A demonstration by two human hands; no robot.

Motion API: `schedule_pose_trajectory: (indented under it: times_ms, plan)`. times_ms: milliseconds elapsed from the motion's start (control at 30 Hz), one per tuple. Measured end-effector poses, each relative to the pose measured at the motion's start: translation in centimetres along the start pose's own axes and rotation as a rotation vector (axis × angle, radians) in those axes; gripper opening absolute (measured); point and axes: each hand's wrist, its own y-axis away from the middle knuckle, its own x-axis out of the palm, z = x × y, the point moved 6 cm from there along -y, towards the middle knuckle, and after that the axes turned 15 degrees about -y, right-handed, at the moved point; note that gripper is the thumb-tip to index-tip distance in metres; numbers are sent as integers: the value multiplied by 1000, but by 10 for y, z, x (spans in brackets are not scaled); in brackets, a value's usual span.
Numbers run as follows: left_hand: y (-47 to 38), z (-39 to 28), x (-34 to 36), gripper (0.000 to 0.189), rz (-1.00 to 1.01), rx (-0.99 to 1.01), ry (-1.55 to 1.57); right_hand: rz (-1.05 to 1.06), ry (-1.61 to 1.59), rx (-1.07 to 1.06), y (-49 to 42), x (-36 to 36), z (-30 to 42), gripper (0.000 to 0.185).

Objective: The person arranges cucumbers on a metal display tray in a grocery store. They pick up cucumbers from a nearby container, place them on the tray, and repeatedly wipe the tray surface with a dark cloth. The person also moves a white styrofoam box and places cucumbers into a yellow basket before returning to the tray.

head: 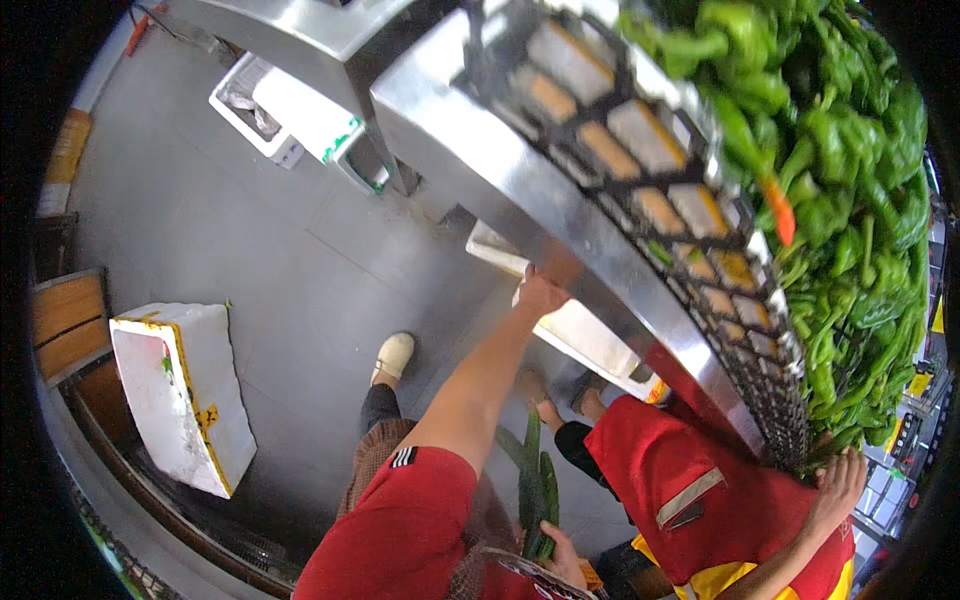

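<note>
My left hand (541,291) reaches out over white foam boxes below a steel counter. It is at the rim of the nearer box (589,337), fingers curled and partly hidden, so whether it grips the rim is unclear. Low in the view, close to my body, my right hand (561,553) is closed around several long, dark green cucumbers (534,480). They point away from me. A second white foam box (495,246) lies just beyond my left hand.
Green peppers (840,187) are heaped behind a black mesh guard (660,195) on the steel counter (540,187). At right, a co-worker in a red vest (645,480) rests a hand (840,480) by the peppers. More foam boxes (180,390) stand on the grey floor (285,247).
</note>
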Motion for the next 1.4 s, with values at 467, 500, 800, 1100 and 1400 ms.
schedule_pose_trajectory:
  times_ms: [467,500,800,1100,1400]
  plan:
    - [229,129,-179,66,551,-768,793,-245,-363,1200,212,24,-355,56]
    - [257,130,-185,55,618,-921,777,-169,-387,1213,211,31,-357,57]
    - [322,67,-150,49,461,-713,576,-250,-278,1230,207,23,-365,35]
    - [312,83,-186,52,488,-776,632,-352,-316,1141,199,44,-353,45]
    - [320,76,-370,49,433,-675,286,-82,-214,1192,187,74,-346,50]
